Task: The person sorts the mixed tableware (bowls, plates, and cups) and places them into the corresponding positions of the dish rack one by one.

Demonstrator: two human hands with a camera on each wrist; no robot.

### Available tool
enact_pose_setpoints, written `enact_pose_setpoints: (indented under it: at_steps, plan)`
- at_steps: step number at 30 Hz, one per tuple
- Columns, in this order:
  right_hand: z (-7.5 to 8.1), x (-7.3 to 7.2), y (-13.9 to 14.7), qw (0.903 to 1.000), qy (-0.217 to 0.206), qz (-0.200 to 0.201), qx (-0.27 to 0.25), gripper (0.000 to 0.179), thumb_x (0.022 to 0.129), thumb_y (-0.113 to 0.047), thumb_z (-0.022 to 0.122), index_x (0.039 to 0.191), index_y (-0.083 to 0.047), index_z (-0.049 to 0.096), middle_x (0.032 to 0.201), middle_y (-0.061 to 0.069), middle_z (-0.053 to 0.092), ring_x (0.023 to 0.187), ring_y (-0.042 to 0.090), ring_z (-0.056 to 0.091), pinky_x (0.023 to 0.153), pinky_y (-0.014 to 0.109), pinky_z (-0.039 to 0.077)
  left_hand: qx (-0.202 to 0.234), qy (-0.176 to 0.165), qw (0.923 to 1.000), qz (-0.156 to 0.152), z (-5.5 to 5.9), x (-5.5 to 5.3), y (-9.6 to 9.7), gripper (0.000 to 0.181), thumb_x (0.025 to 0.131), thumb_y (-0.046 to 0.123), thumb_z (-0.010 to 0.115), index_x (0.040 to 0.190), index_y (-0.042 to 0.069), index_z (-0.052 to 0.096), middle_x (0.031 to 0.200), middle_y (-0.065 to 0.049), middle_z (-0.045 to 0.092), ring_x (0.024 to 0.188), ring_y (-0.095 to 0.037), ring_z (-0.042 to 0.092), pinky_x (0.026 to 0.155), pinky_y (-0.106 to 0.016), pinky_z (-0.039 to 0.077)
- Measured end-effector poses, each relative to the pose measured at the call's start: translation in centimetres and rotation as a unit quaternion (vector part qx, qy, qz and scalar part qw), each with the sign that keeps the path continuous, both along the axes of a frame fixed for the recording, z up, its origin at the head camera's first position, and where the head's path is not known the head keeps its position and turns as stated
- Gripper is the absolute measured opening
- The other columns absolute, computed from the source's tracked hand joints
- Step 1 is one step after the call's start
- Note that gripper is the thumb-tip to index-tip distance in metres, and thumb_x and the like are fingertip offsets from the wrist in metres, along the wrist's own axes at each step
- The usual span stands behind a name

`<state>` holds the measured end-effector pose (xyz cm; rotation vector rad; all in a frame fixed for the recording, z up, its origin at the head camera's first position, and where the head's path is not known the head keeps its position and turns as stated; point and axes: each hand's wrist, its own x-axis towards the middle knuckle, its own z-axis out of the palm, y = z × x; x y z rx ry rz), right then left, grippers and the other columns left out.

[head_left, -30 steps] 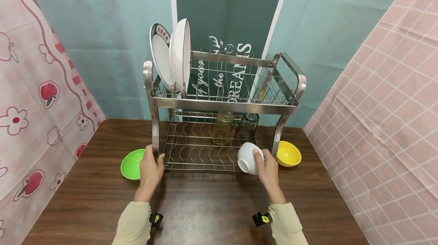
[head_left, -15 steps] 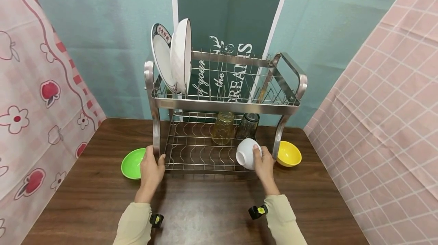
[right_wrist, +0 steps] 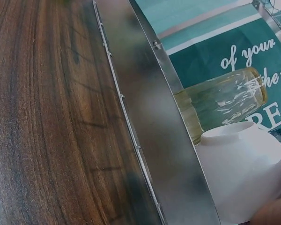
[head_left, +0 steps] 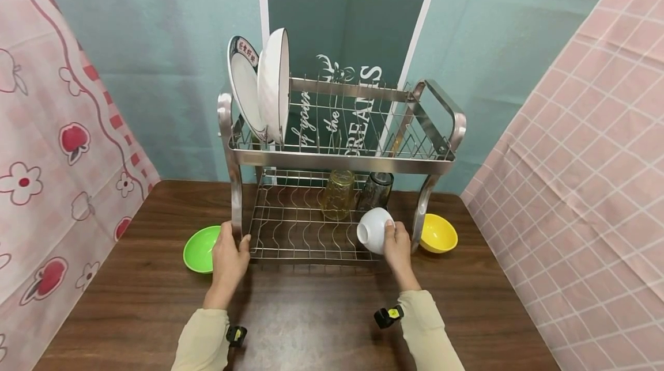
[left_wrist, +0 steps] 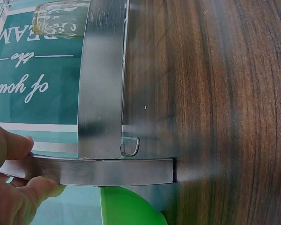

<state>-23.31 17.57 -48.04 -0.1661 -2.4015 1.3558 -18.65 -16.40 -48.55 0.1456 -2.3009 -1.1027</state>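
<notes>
My right hand point(head_left: 398, 247) grips a small white bowl point(head_left: 374, 230) by its right side, thumb on its outer wall. The bowl is tilted, its foot facing left and toward me, at the front right of the dish rack's lower tier. In the right wrist view the white bowl point(right_wrist: 243, 173) shows just behind the rack's front rail point(right_wrist: 154, 122). My left hand point(head_left: 230, 258) holds the front left leg point(head_left: 236, 201) of the metal dish rack point(head_left: 337, 159) low down; in the left wrist view thumb and fingers point(left_wrist: 42, 187) pinch the leg point(left_wrist: 107, 171).
A yellowish glass point(head_left: 338, 195) and a dark glass point(head_left: 376, 189) stand on the lower tier behind the white bowl. A plate point(head_left: 244, 89) and a large bowl point(head_left: 272, 86) stand upright on the upper tier. A green bowl point(head_left: 199, 250) and a yellow bowl point(head_left: 438, 234) flank the rack.
My right hand has moved the white bowl slightly left and deeper into the lower tier, and the bowl's foot has turned more to the left. My left hand stays on the rack leg.
</notes>
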Motion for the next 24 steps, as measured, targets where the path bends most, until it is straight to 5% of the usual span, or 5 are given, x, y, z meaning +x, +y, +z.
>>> enact_pose_setpoints:
  at_steps: [10, 24]
  plan:
    - [-0.5, -0.6, 0.1, 0.9996, -0.018, 0.019, 0.01, 0.028, 0.098, -0.016, 0.043, 0.096, 0.008, 0.056, 0.094, 0.028, 0.059, 0.087, 0.04, 0.055, 0.076, 0.052, 0.042, -0.016, 0.041, 0.999, 0.005, -0.2, 0.1, 0.2, 0.028, 0.078, -0.007, 0.066, 0.097, -0.003, 0.046, 0.084, -0.021, 0.054, 0.081, -0.045, 0.054, 0.068, -0.054, 0.039]
    - [-1.2, -0.7, -0.3, 0.9995, -0.001, 0.007, 0.032, 0.022, 0.091, -0.016, 0.057, 0.077, 0.0, 0.062, 0.073, 0.013, 0.061, 0.069, 0.028, 0.053, 0.062, 0.036, 0.041, -0.012, 0.045, 0.9988, 0.012, -0.5, -0.3, 0.2, 0.028, 0.077, -0.007, 0.067, 0.097, -0.002, 0.047, 0.086, -0.021, 0.055, 0.083, -0.044, 0.055, 0.07, -0.053, 0.04]
